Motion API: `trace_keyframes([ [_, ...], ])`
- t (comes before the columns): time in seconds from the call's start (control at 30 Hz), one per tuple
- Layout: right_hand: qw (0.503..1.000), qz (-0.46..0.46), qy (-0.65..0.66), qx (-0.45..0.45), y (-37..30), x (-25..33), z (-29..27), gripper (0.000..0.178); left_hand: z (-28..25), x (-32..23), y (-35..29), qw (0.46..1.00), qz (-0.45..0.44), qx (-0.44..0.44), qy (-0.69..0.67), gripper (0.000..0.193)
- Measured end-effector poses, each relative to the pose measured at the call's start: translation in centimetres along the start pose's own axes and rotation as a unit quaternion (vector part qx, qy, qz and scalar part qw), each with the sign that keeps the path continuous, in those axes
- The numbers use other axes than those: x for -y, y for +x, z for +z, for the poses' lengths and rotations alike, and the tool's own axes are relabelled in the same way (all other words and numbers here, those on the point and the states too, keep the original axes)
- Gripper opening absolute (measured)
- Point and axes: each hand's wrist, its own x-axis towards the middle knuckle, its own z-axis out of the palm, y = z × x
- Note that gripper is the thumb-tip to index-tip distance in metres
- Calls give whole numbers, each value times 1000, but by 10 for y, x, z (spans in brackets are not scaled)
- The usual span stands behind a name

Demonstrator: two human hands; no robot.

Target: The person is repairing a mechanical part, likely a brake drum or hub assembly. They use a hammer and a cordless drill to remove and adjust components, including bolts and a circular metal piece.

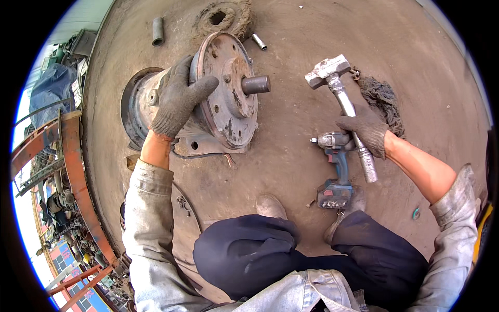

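A large electric motor (228,112) lies on its side at the left, its round end plate and protruding shaft (256,85) facing right. My gloved left hand (179,96) rests on top of its housing behind the end plate, fingers spread and thumb against the rim. In my gloved right hand (366,130) is a sledgehammer (340,93), gripped around the middle of its metal handle with the head up and to the left. Below that hand, a cordless impact wrench (337,169) stands on its battery near my right foot.
A dark rag (382,99) lies beyond the hammer. At the far side are a metal tube (158,31), a socket (259,41) and a dirt-caked ring (221,18). A cable (202,156) trails from the motor. Orange steel framing (83,182) and scrap stand at left.
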Motion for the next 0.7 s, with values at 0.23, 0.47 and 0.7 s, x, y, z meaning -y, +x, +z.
trace_keyframes([
  [0.23, 973, -96, 208, -32, 65, -27, 138, 22, 16, -1, 6, 999, 7, -24, -42, 78],
  [0.47, 968, -124, 212, -46, 83, -19, 182, 28, 18, -11, 3, 994, 22, -43, -97, 61],
  [0.7, 928, -132, 317, -147, 64, -30, 159, 24, 13, -16, -3, 993, -13, -19, -117, 60],
])
